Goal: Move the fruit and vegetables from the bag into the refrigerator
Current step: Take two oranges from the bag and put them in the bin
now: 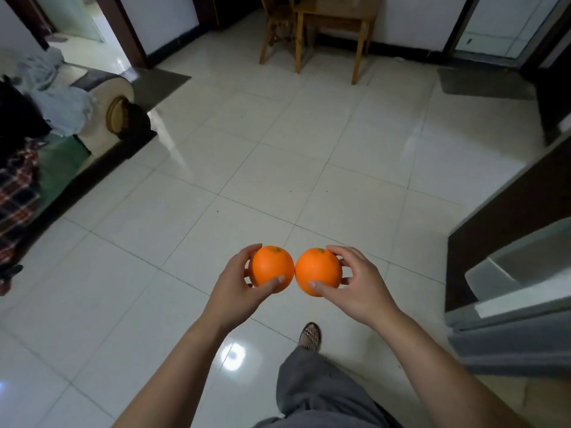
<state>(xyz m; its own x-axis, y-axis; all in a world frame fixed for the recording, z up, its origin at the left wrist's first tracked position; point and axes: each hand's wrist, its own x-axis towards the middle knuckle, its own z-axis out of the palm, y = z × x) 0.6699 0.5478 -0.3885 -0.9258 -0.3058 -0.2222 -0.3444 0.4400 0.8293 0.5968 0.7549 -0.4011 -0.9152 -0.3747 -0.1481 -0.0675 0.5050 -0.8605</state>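
Two hands held out over a white tiled floor (pixel 191 186). The left hand (pixel 234 285) grips one orange (pixel 272 267); the right hand (pixel 361 285) grips another orange (pixel 318 270) (the two fruits touch, stems up).

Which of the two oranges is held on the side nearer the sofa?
The left orange, gripped by the left hand; the right orange, in the right hand, is farther from the sofa.

sofa (pixel 102 118) left | table (pixel 336 13), chair (pixel 278 23) ahead | oranges (pixel 272 268) touching, in hands (pixel 234 285)
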